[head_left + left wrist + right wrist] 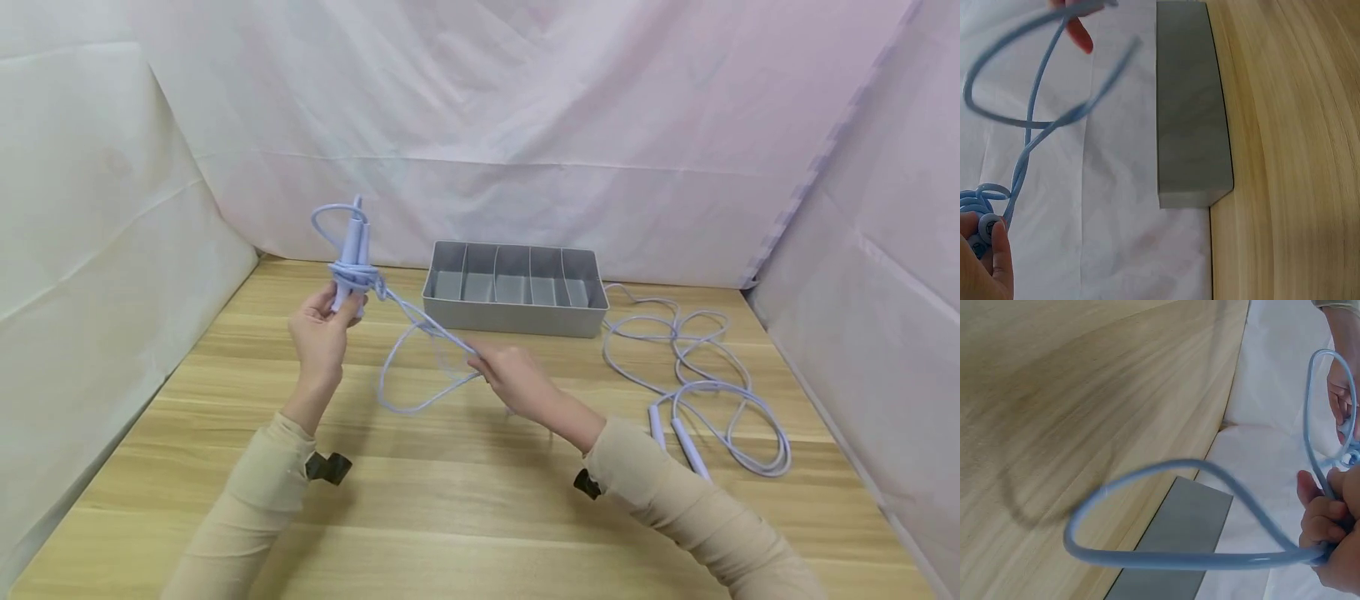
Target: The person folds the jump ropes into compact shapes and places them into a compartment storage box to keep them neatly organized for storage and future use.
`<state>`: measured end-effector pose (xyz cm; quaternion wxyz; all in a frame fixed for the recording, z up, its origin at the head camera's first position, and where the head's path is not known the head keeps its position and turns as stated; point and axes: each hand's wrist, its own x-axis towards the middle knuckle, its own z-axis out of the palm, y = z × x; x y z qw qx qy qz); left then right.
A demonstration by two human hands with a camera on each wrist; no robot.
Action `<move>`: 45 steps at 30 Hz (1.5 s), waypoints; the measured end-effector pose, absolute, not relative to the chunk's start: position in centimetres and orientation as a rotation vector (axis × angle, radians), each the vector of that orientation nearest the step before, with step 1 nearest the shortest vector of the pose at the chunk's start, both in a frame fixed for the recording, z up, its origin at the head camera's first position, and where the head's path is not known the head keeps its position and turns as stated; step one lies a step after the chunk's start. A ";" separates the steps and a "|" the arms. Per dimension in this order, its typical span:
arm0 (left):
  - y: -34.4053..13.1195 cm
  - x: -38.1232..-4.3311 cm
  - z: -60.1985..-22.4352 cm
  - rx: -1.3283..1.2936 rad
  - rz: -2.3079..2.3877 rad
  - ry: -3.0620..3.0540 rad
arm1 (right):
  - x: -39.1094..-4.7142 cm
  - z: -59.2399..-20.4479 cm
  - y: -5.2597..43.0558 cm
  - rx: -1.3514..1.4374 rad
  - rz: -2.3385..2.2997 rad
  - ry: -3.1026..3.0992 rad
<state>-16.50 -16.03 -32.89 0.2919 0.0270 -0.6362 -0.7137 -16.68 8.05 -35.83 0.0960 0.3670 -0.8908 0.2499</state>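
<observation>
My left hand (318,337) grips the lower ends of two light-blue jump rope handles (351,242), held upright side by side above the table. Rope is wound several times round their middle, and a small loop arcs over their tops. From the windings the loose rope (420,317) runs right to my right hand (517,379), whose curled fingers hold it. In the right wrist view a wide rope loop (1179,557) hangs out of the right hand (1329,531). The left wrist view shows the handle ends (988,228) between thumb and fingers of the left hand (985,269).
A grey divided box (517,317) stands at the back middle of the wooden table (450,533). Right of it lies a second light-blue jump rope (705,383), loosely coiled, its handles (690,448) near the right forearm. White cloth walls (525,125) enclose the back and sides.
</observation>
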 end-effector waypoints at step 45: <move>-19.4 -17.1 -35.3 -0.048 -0.245 -2.506 | -13.7 -26.8 14.8 1.273 0.328 -1.886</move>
